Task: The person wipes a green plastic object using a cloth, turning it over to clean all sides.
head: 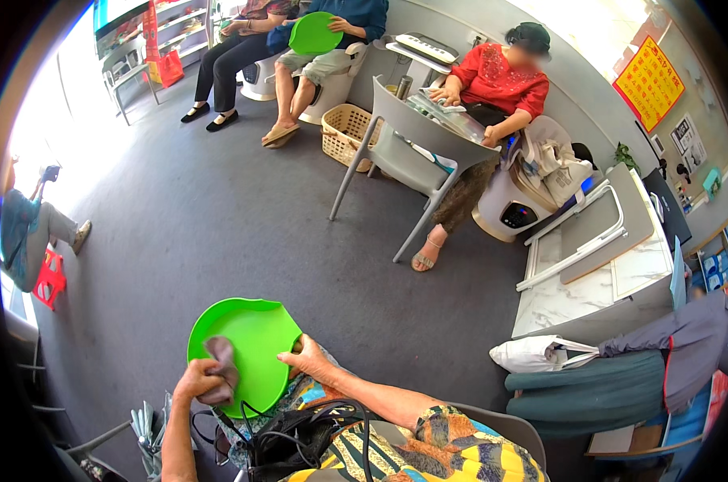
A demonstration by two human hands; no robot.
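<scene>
A bright green plastic tray with a raised rim rests tilted over my lap. My right hand grips its right edge, thumb on the inside and fingers behind. In my left hand is a bunched greyish-brown cloth, held against the left part of the tray's inner face. Black cables and a dark bag-like bundle lie on my lap just below the tray, over my patterned clothing.
Facing me is a grey plastic chair bearing a transparent item, with a seated person in red behind it. A beige basket stands farther back. Folded umbrellas are at lower left. To the right are a marble-patterned cabinet and a standing person.
</scene>
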